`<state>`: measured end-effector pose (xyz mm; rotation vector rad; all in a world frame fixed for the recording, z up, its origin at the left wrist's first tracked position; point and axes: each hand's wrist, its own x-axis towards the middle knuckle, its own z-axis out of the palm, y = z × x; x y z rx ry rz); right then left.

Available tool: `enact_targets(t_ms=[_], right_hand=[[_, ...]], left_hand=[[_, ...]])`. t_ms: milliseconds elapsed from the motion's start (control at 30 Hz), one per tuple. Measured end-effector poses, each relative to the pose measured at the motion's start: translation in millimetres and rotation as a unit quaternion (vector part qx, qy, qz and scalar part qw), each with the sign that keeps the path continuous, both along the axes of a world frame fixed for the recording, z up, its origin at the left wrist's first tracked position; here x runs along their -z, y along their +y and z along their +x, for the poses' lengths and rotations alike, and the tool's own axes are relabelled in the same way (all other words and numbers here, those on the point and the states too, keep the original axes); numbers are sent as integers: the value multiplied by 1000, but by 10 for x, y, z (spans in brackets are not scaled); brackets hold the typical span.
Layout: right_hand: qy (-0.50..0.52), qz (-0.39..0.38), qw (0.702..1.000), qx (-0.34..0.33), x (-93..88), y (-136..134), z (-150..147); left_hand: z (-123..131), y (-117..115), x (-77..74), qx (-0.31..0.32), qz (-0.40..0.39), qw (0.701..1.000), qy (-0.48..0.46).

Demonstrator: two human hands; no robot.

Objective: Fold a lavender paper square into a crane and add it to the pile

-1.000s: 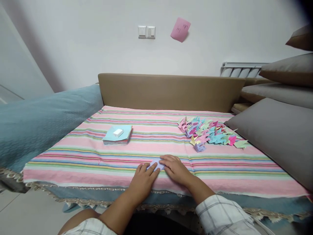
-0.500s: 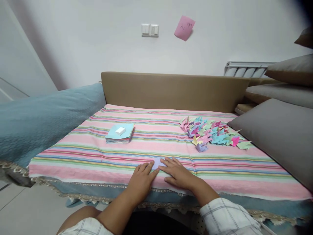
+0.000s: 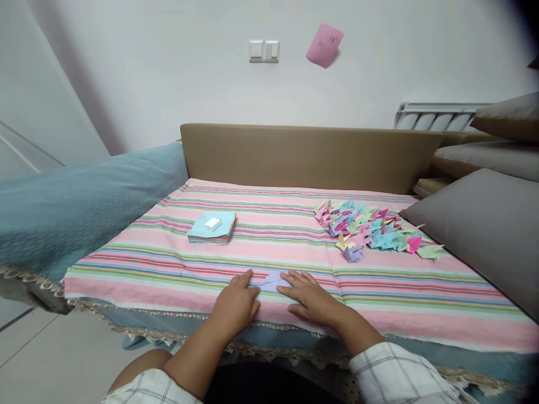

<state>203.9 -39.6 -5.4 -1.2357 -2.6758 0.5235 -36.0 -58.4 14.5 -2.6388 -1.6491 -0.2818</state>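
A small piece of folded lilac paper [image 3: 272, 280] lies near the front of the striped cloth, its narrow point towards the left. My right hand [image 3: 310, 297] rests flat with spread fingers, the fingertips on the paper's right end. At the narrow left point is my left hand [image 3: 236, 300], its index finger stretched out and the other fingers partly bent; a fingertip is at or just beside the paper. Further back on the right lies a pile of folded paper cranes [image 3: 374, 227] in several colours. Back left sits a stack of square coloured paper [image 3: 210, 235] with a small white block [image 3: 213, 224] on top.
The pink striped cloth [image 3: 261, 255] covers a seat with a brown backrest [image 3: 303, 160]. A blue-covered armrest [image 3: 105, 196] stands on the left, and grey cushions [image 3: 484, 210] are piled on the right. A pink note [image 3: 324, 46] hangs on the wall beside switches [image 3: 264, 51].
My left hand has drawn back to the left, so more of the lilac paper and its left point show. My right hand stays on the paper. The view has shifted slightly.
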Motion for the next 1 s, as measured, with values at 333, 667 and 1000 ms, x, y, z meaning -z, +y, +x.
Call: enact_targets(t_ms=[333, 667, 1000], right_hand=[[-6, 14, 1000, 1, -24, -5, -26], [7, 60, 995, 80, -66, -1, 105], [2, 76, 984, 162, -123, 36, 231]], left_hand=[[277, -73, 229, 125, 82, 989, -14], [241, -58, 335, 132, 48, 989, 45], [282, -44, 319, 123, 40, 992, 12]])
